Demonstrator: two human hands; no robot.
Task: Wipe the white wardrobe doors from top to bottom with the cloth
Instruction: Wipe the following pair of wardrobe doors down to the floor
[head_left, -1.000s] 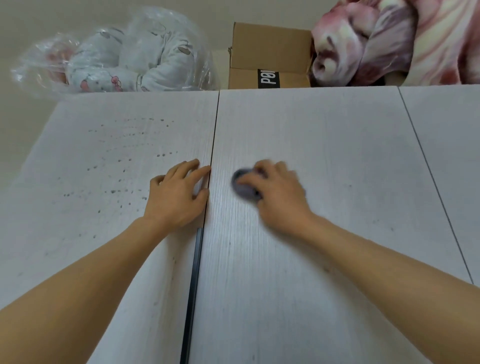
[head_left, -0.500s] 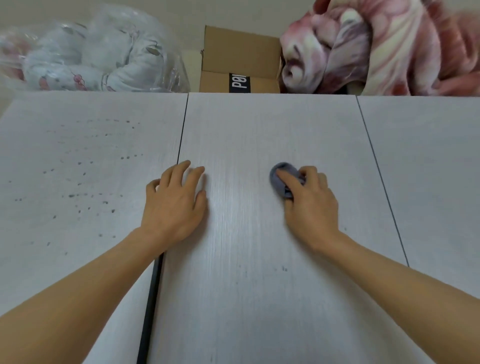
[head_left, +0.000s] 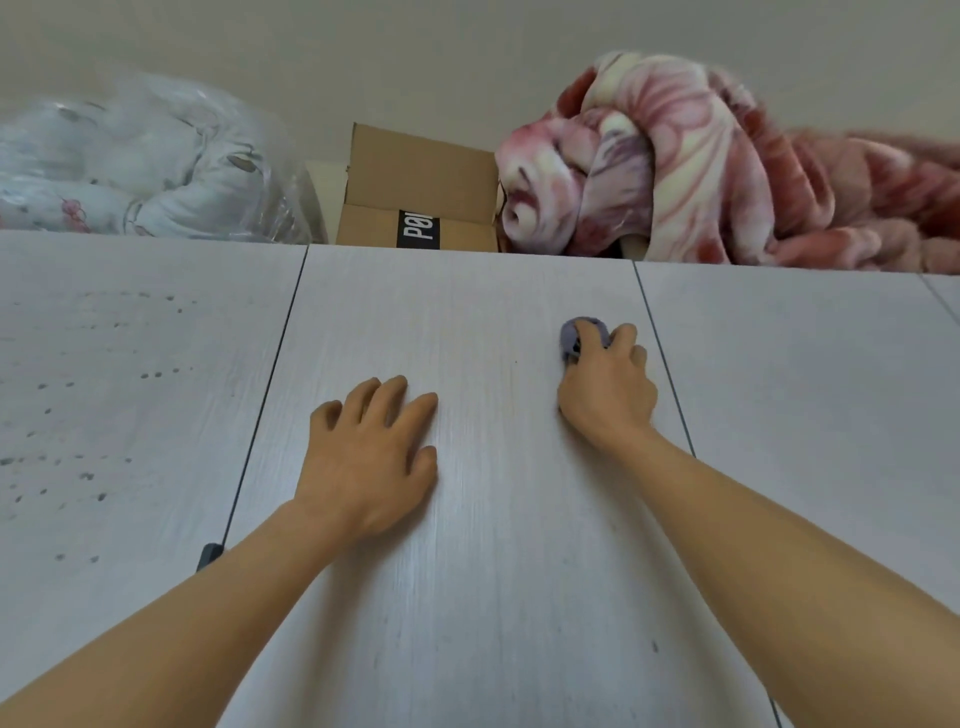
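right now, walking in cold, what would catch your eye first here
The big pink and cream plush blanket heaped on top of the white wardrobe at upper right grabs attention first. On the middle white wood-grain door, the right hand presses a small grey cloth near the door's right edge, while the left hand lies flat beside it. Dark speckles dot the left door.

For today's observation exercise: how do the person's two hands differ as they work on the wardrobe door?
The right hand grips a small grey cloth; the left hand holds nothing. The right hand's fingers curl round the cloth, while the left hand's fingers are spread against the door. The right hand reaches higher and nearer the door's right edge; the left sits lower. Both are on the same middle door.
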